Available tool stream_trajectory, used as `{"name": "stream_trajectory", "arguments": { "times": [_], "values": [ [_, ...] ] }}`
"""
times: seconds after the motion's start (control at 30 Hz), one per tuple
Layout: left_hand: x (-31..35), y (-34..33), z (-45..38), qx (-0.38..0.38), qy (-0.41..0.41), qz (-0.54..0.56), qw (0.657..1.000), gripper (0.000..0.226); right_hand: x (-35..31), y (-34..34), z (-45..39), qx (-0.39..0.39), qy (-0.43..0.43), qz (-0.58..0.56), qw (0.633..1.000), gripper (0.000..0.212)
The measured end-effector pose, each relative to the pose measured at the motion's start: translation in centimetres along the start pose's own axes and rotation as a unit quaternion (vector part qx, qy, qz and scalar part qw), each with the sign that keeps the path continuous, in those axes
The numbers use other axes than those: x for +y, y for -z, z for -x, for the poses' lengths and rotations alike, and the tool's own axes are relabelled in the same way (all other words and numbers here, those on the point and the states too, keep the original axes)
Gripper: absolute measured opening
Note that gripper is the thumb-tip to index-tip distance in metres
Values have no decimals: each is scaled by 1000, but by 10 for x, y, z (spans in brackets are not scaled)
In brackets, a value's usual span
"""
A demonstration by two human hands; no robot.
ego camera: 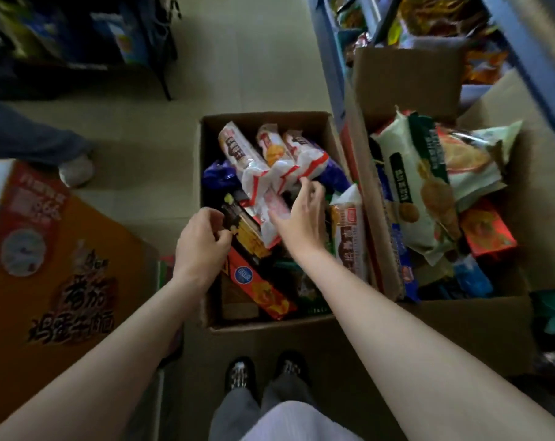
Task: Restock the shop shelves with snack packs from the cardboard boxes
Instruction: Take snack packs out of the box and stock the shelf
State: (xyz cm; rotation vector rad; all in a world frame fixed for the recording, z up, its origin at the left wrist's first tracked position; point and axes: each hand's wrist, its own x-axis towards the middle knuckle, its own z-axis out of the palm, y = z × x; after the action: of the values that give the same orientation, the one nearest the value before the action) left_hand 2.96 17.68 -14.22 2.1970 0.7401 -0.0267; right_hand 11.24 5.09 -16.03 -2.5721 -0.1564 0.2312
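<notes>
A: Reaching into the open cardboard box [327, 122] on the floor [253, 58], both hands are over the snack packs. Report left hand status.

B: Left hand [203, 240] sits at the near-left edge of the box. Fingers are curled and pinch the end of a black-and-yellow pack [247, 232] that lies slanted across the pile.

A: Right hand status?

B: Right hand [301, 218] is spread, fingers loose and extended. Fingertips meet the lower edge of the white-and-red packs [269, 160], which lie stacked just beyond the hand. No grip is closed on them.

A: Items adjacent to the hands?

B: An orange-red pack [260, 291] lies just below the left hand, under the black-and-yellow one. A purple pack [217, 178] lies beyond the left hand. A brown-labelled pack [349, 240] stands against the box wall just right of the right wrist.

A: Second stock source?

B: A second cardboard box [460, 329] stands to the right of the right arm, touching the first. A pale green biscuit pack [419, 198] lies on top of its contents.

A: Destination?

B: The blue shelves [530, 58] rise beyond and to the right of the right hand, already holding packs. An orange printed carton [47, 281] stands left of the left arm. A second person's shoe [75, 170] is on the floor beyond that carton.
</notes>
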Motion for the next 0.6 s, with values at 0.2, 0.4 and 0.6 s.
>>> {"name": "stream_trajectory", "arguments": {
  "times": [0.2,0.4,0.6],
  "values": [
    [-32,0,-7,36,119,56,991,21,-35,-26,-54,-34,87,124,988,93],
    [-30,5,-7,47,115,91,988,23,-42,-30,-67,27,49,71,996,60],
    [7,13,-17,-21,61,59,996,55,-21,53,-15,30,-11,-188,982,34]
  ]
}}
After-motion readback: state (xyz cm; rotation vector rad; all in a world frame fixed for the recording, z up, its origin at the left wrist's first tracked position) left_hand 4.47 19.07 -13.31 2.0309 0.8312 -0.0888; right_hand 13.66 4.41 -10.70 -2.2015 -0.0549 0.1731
